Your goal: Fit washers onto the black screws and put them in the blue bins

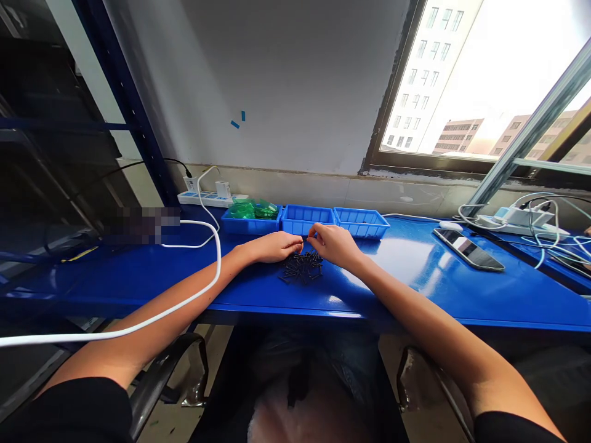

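Observation:
Over a pile of small black screws (302,267) on the blue table, my two hands come together with their fingertips almost touching. My left hand (277,247) is closed in a pinch; what its fingers hold, if anything, is too small to make out. Thumb and forefinger of my right hand (336,245) pinch a tiny dark piece that looks like one of the screws. Just behind the hands stand a blue bin with green plastic bags (252,210), a middle blue bin (308,229) and a right blue bin (364,231).
A white cable (203,292) crosses in front of my left forearm. On the right of the table (415,295) lie a phone (468,249) and a power strip (526,224) with tangled cables. Another power strip (210,198) sits by the wall at the back left.

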A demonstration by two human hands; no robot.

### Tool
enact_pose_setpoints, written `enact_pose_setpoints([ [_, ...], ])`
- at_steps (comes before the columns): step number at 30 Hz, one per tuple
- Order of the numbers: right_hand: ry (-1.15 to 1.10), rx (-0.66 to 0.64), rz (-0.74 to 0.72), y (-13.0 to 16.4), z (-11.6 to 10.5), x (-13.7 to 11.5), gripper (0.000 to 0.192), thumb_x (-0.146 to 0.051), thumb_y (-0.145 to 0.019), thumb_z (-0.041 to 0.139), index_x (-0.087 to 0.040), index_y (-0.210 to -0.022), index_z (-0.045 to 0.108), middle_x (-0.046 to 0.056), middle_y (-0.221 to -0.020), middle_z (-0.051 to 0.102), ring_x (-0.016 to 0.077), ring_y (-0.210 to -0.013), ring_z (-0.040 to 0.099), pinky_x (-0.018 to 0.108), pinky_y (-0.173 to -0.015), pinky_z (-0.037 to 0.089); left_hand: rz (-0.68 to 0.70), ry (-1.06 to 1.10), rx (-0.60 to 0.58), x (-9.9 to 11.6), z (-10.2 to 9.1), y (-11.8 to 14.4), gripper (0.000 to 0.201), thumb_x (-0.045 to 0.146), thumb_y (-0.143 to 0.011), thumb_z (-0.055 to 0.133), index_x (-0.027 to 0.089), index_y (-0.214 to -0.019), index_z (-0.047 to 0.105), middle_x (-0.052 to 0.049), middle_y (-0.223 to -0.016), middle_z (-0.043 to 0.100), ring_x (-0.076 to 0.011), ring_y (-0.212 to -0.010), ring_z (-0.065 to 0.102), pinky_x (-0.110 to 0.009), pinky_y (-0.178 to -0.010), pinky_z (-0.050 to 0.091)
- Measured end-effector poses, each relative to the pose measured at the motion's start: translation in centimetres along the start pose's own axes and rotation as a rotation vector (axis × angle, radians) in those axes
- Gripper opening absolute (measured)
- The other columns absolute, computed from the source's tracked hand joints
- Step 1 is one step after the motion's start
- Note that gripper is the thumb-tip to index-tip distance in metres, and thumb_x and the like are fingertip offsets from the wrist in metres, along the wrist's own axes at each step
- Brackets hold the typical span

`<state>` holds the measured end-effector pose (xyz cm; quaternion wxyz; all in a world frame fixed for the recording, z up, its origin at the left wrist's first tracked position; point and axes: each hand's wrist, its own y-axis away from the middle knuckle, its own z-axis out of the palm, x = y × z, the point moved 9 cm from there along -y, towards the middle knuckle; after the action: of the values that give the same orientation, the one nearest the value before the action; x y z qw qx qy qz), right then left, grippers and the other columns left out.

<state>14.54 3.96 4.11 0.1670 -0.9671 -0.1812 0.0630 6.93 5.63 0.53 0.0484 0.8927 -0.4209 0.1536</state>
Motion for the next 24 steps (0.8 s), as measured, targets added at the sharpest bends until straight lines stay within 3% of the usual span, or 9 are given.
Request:
enact_pose_setpoints([
  [6, 0.011, -0.028, 0.029, 0.0, 0.2, 0.0, 0.024, -0.03, -0.088, 0.045, -0.019, -0.1, 0.062, 0.004, -0.084, 0.07, 0.0183, -0.082, 0.063, 0.024, -0.061, 0.036, 0.019, -0.018, 0.005, 0.0, 0.0, 0.0, 0.024, 0.028, -0.09, 0.032, 0.017, -0.081, 0.051, -0.002, -0.077, 0.059, -0.0153, -0.071, 0.054, -0.023, -0.066, 0.038],
  [16, 0.025, -0.094, -0.042, 0.0, 1.4, -0.5, 0.027, -0.025, -0.09, 0.043, -0.017, -0.104, 0.064, 0.007, -0.084, 0.072, 0.0205, -0.085, 0.065, 0.026, -0.068, 0.041, 0.047, -0.133, 0.005, 0.3, 0.1, 0.0, 0.025, 0.028, -0.088, 0.033, 0.018, -0.068, 0.044, -0.003, -0.07, 0.055, -0.0154, -0.065, 0.05, -0.025, -0.059, 0.034],
  [24, 0.022, -0.097, -0.041, 0.0, 1.4, -0.6, 0.028, -0.023, -0.09, 0.041, -0.017, -0.105, 0.064, 0.008, -0.098, 0.071, 0.0218, -0.09, 0.065, 0.027, -0.073, 0.043, 0.026, -0.165, -0.006, 0.5, 0.1, 0.1, 0.024, 0.027, -0.088, 0.033, 0.018, -0.068, 0.043, -0.003, -0.071, 0.056, -0.016, -0.066, 0.051, -0.025, -0.059, 0.033],
])
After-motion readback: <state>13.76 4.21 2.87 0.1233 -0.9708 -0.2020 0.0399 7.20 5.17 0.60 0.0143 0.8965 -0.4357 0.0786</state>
